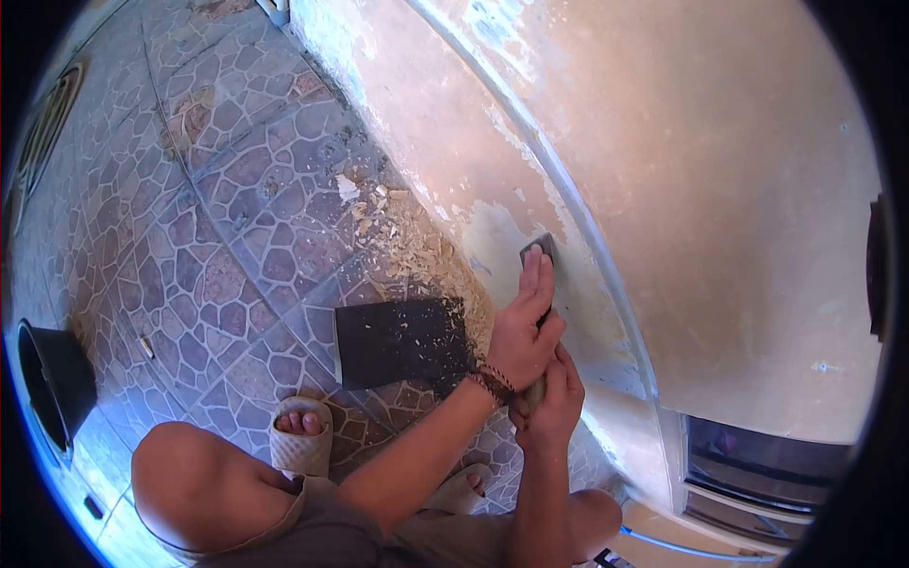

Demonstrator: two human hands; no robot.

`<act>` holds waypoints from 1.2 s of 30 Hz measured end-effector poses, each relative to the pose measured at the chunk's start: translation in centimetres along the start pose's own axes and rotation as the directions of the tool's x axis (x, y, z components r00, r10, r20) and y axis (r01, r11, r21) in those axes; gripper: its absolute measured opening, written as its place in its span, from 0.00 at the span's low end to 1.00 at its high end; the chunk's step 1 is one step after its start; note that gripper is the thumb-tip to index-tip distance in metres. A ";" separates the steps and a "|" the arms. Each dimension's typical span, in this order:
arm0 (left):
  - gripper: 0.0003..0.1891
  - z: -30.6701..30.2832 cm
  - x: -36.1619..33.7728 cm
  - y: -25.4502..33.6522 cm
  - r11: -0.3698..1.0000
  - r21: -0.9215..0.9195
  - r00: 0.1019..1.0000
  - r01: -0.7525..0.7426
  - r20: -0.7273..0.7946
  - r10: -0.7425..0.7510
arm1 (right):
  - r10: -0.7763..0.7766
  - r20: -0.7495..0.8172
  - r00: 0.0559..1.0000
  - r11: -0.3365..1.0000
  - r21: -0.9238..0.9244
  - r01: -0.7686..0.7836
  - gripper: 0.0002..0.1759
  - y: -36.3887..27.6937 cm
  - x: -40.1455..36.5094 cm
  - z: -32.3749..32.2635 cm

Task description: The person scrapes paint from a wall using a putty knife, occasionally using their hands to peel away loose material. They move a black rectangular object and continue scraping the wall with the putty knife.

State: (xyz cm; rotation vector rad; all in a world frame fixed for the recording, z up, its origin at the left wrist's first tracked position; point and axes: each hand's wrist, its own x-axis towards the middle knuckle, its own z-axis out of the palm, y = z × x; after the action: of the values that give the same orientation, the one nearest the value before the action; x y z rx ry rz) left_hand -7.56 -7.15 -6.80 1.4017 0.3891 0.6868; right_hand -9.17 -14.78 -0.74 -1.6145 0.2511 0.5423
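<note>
Left hand [521, 336] and right hand [554, 407] grip a paint scraper [537, 249], handle [536, 391] largely hidden; a black sheet [379, 346] lies at nine o'clock, flakes [417, 244] at ten.

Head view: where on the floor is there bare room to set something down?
Bare: the stone-patterned floor between the black bucket and black sheet, bar a small yellowish bit; also left of the flakes. Crowded: the foot of the wall, where flakes gather and spill onto the sheet, with the left hand and right hand close by.
</note>
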 end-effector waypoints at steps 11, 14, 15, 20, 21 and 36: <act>0.32 -0.7 0.3 -1.2 0.998 -0.042 0.999 0.037 -0.005 -0.038 | 0.010 -0.018 1.000 0.999 -0.034 -0.011 0.21 0.6 0.4 1.3; 0.32 -1.3 1.0 -1.7 1.000 -0.001 0.998 0.005 -0.055 -0.005 | 0.038 0.003 0.999 0.998 -0.046 -0.038 0.22 0.9 1.4 2.3; 0.32 -1.9 1.6 -1.9 0.999 0.022 0.996 -0.026 -0.079 0.027 | 0.042 0.014 0.999 0.998 -0.049 -0.042 0.22 1.1 1.6 2.7; 0.33 -0.9 0.8 -1.7 1.000 0.007 0.997 -0.030 -0.065 0.031 | 0.039 -0.010 0.999 0.999 -0.038 -0.039 0.22 1.3 0.6 1.0; 0.33 -0.2 0.2 -1.2 1.000 0.010 0.998 -0.019 -0.058 0.020 | 0.041 -0.025 0.999 0.999 -0.035 -0.042 0.22 1.0 0.4 0.7; 0.34 0.0 0.0 -2.0 0.998 0.067 0.998 -0.021 -0.065 0.026 | 0.062 -0.020 0.998 0.998 0.007 -0.062 0.21 1.6 1.3 0.3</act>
State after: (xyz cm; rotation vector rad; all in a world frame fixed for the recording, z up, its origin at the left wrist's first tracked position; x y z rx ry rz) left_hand -7.10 -7.22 -8.76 1.4511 0.4519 0.7466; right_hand -8.88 -14.53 -2.75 -1.6108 0.3187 0.5726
